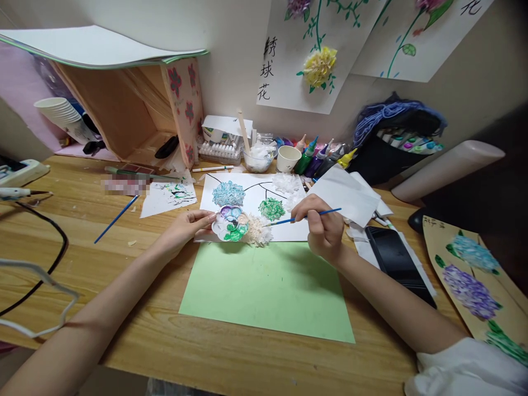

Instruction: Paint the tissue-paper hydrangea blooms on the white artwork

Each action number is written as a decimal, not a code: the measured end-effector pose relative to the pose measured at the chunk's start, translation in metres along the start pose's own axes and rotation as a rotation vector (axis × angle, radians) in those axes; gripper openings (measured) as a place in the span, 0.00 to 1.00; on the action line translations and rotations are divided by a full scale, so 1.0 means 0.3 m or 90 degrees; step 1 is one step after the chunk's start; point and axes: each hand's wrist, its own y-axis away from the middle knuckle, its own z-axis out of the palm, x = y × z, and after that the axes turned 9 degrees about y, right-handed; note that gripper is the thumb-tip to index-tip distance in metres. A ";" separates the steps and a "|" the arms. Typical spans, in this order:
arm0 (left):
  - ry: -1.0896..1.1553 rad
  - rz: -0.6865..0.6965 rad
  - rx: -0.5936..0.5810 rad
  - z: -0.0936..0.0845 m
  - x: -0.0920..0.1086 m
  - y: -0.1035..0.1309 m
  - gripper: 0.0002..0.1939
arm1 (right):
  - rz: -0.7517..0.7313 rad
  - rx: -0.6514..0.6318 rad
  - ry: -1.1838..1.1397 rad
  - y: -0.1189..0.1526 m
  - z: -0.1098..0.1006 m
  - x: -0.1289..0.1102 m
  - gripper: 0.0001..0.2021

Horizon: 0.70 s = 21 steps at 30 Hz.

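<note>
My left hand (197, 225) pinches the rim of a white flower-shaped paint palette (225, 229) smeared with purple, blue and green, held over a white sheet. A thin blue paintbrush (301, 217) is gripped in my right hand (319, 224), its tip at a pale peach paper flower (260, 228) just right of the palette. On the white paper (243, 180) are a blue flower (228, 193), a green flower (271, 209) and white unpainted ones (291, 187), with black drawn stems. Beneath it lies a light green sheet (268, 291).
A second blue brush (116, 219) and a paint-marked paper (170, 197) lie left. Paint bottles (307, 157), a paper cup (288, 159) and a plastic bowl (258, 159) stand behind. To the right are a black phone (398, 264) and loose papers (346, 195); a cable (60, 258) crosses the left.
</note>
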 end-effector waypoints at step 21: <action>0.013 0.009 0.008 0.000 -0.001 -0.001 0.21 | 0.041 0.004 -0.025 0.006 0.007 0.015 0.15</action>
